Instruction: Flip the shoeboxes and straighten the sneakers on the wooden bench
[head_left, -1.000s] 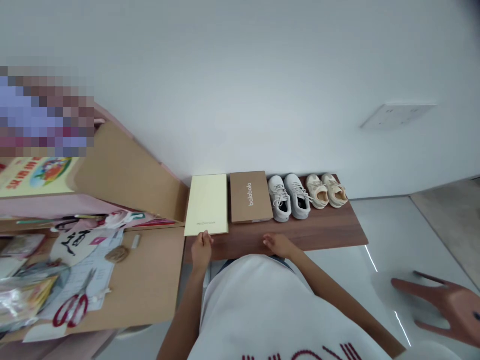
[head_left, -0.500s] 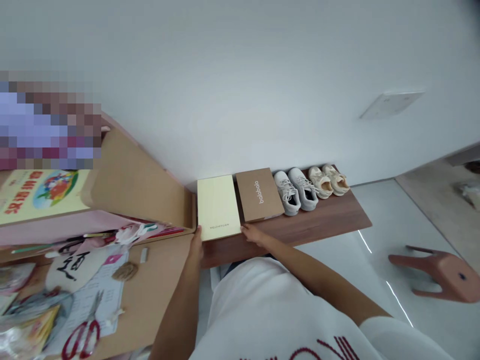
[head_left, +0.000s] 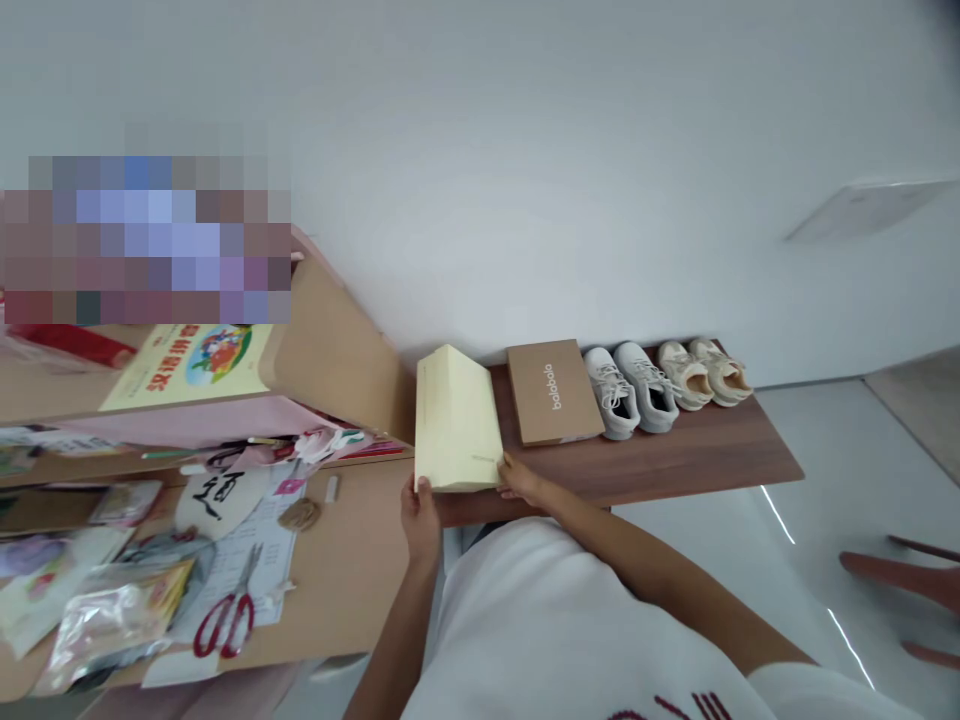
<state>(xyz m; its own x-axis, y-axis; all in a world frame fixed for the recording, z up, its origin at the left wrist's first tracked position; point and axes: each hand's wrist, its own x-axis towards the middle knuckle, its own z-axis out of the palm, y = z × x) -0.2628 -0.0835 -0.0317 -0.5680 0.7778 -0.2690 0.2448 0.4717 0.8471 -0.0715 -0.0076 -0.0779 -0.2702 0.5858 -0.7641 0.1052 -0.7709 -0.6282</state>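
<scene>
Nearest to us is our white shirt [head_left: 555, 620], with dark red marks along its lower part. Just beyond it, our two hands grip the pale yellow box [head_left: 466, 420] between them. Our left hand [head_left: 421, 520] has its near left corner, thumb up against the near edge and fingers partly hidden; our right hand [head_left: 521, 482] closes its fingers on the near right corner.

The box is at the left part of the brown wooden board [head_left: 622, 462], near the wall. It is flat and oblong, plain and smooth, with a small line of darker lettering low on the right of its lid, too blurred to read. It sits tilted, so a long side face shows as a strip to the left of the lid. We cannot tell whether its underside touches the board.

To our left, the tan desk [head_left: 341, 560] carries red-handled scissors [head_left: 227, 620], printed paper, a coiled tan bundle [head_left: 300, 513] and clear plastic packets [head_left: 112, 620].

Right of our box, and apart from it, the brown cardboard box [head_left: 555, 392] lies flat, "balabala" printed in white on its lid. Next along the board stand the white laced shoes [head_left: 634, 390], then the smaller cream shoes [head_left: 703, 375]. A reddish-brown stool [head_left: 907, 578] is partly in view on the pale floor at right. Farthest off, the pale wall [head_left: 540, 180] rises behind the row, bearing a white plate [head_left: 862, 210].
</scene>
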